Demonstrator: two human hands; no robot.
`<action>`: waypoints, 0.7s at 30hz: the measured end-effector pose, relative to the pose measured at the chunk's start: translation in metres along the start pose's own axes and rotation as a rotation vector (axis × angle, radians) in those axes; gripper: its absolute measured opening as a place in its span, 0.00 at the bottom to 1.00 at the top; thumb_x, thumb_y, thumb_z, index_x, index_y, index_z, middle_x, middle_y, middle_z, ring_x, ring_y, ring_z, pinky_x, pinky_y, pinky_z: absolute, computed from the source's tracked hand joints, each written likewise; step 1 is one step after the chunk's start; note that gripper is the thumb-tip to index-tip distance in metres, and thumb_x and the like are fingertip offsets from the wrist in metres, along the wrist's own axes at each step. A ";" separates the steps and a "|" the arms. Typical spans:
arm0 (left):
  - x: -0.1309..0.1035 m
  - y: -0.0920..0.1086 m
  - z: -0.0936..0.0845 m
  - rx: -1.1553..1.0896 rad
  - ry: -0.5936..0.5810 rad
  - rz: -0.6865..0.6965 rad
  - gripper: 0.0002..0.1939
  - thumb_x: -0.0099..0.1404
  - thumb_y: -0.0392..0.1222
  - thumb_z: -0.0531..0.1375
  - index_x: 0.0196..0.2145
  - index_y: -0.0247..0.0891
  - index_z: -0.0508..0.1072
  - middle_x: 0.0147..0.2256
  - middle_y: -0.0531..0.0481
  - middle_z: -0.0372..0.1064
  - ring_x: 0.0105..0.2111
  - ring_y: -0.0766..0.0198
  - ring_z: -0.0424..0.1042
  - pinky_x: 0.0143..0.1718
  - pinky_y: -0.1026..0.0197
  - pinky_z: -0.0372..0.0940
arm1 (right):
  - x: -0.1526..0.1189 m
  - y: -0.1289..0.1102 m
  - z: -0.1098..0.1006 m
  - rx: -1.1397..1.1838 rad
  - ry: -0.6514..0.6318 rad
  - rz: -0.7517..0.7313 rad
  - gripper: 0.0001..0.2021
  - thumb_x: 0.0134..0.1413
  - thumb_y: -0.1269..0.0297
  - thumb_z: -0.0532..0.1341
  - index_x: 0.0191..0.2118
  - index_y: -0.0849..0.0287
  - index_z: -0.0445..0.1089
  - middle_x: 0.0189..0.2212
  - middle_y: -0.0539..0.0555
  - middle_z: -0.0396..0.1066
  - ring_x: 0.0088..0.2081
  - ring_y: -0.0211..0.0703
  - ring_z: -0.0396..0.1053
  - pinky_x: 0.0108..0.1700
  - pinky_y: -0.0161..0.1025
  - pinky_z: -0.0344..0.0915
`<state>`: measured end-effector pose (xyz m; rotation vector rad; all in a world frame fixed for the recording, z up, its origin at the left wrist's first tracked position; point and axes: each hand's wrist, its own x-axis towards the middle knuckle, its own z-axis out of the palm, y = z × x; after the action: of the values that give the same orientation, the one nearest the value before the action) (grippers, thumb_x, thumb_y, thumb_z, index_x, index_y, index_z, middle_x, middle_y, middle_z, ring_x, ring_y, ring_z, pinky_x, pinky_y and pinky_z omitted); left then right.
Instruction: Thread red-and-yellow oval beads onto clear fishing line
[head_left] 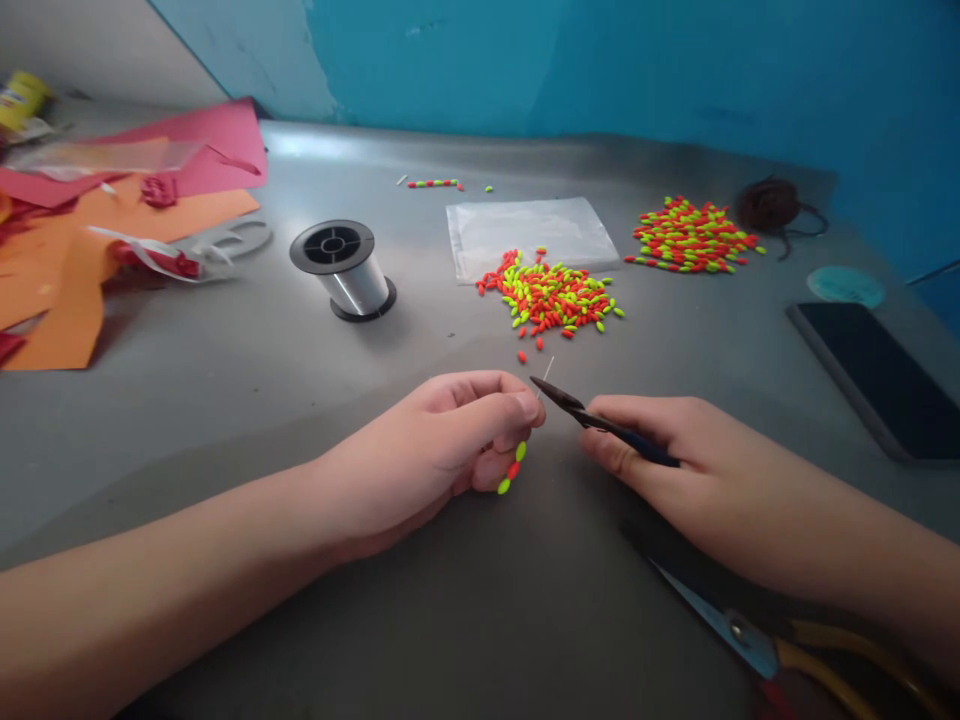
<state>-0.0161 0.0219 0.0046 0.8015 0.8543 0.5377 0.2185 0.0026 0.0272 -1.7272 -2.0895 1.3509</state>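
on open grey table [285, 410], hands hold beads [514, 469] and pliers [600, 420].

Hidden partly in the left hand [450, 450]: thin pale thread [549, 367]. Covered partly by the right hand [660, 440]: pointed dark metal tool [562, 398]. Cut off, right: black rectangular phone [877, 375]. Blurred, cut off below: yellow-handled metal scissors [739, 630].

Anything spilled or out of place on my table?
Slightly. Two red beads lie just off the near pile, and one green bead sits alone farther back; they look strayed. At the left, orange paper lies in an untidy jumble.
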 end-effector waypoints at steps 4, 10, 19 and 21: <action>0.002 -0.003 0.000 -0.088 -0.015 -0.005 0.08 0.73 0.41 0.63 0.35 0.38 0.73 0.27 0.55 0.58 0.27 0.68 0.56 0.31 0.66 0.58 | 0.000 0.004 -0.001 -0.017 0.026 -0.007 0.15 0.73 0.51 0.59 0.41 0.53 0.79 0.37 0.51 0.82 0.39 0.52 0.77 0.33 0.41 0.64; 0.003 -0.003 0.000 -0.100 -0.014 -0.004 0.10 0.72 0.43 0.66 0.33 0.38 0.73 0.24 0.56 0.57 0.27 0.67 0.57 0.31 0.66 0.58 | 0.001 0.014 -0.002 -0.013 0.012 0.019 0.15 0.72 0.51 0.60 0.37 0.51 0.78 0.34 0.51 0.82 0.41 0.54 0.78 0.33 0.40 0.66; 0.003 -0.003 0.003 -0.089 0.010 0.007 0.13 0.74 0.43 0.65 0.31 0.37 0.71 0.23 0.57 0.57 0.26 0.69 0.55 0.30 0.66 0.56 | 0.002 0.005 -0.002 0.028 0.035 0.002 0.11 0.68 0.55 0.63 0.42 0.53 0.81 0.38 0.52 0.84 0.42 0.56 0.79 0.36 0.41 0.69; 0.004 -0.004 0.003 -0.092 0.011 0.015 0.14 0.74 0.43 0.65 0.30 0.37 0.71 0.23 0.57 0.56 0.26 0.69 0.56 0.30 0.66 0.55 | 0.002 0.004 -0.002 0.032 0.034 0.007 0.11 0.68 0.55 0.63 0.42 0.53 0.81 0.38 0.52 0.84 0.41 0.56 0.79 0.36 0.42 0.69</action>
<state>-0.0113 0.0211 0.0011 0.7225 0.8281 0.5907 0.2214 0.0050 0.0250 -1.7342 -2.0347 1.3403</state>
